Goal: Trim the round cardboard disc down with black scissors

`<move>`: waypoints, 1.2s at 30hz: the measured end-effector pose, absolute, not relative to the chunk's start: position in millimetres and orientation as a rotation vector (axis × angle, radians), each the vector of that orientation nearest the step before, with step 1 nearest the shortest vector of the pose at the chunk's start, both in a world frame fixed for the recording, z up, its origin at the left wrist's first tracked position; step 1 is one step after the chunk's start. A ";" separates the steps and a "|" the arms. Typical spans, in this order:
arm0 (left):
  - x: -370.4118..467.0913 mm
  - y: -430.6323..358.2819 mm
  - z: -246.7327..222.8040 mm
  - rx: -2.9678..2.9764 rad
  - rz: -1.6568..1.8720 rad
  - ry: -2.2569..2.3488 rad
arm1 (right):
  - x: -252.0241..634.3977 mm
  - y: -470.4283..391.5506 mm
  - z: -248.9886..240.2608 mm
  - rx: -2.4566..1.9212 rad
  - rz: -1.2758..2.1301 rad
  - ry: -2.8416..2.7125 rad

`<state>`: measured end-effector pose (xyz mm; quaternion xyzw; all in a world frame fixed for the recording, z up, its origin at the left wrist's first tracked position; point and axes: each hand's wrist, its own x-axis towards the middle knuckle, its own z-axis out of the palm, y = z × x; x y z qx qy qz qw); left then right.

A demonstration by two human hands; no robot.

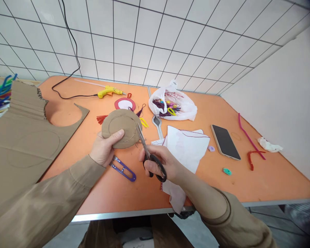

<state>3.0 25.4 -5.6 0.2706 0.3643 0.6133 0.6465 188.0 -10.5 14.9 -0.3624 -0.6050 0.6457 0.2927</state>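
Note:
My left hand [105,148] grips a round brown cardboard disc [129,120] by its lower left edge, thumb on top. A smaller circle is drawn inside the disc's rim. Black-handled scissors [155,165] are in my right hand [160,160], fingers through the handles, blades pointing up and left at the disc's right edge. Whether the blades bite into the card is too small to tell. Below the disc, a purple compass-like tool [124,169] lies on the orange table [105,196]. White cloth [186,144] with dark red stitching is under and beside my right hand.
Cut cardboard [20,155] covers the left side. Behind the disc are a yellow glue gun [110,91] with its cord, a red-rimmed circle [124,103] and a white plastic bag [184,105] of threads. A phone [226,142] and pipe cleaners [249,137] lie right.

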 end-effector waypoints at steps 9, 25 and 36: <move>1.4 27.8 -4.8 0.615 1.427 0.860 | 188.7 -10.7 19.6 -0.962 1.734 -1.577; 0.9 27.2 -3.9 0.628 1.414 0.846 | 189.4 -11.0 22.0 -0.972 1.740 -1.587; -1.8 29.8 -5.3 0.633 1.435 0.858 | 189.1 -13.1 23.4 -0.967 1.730 -1.599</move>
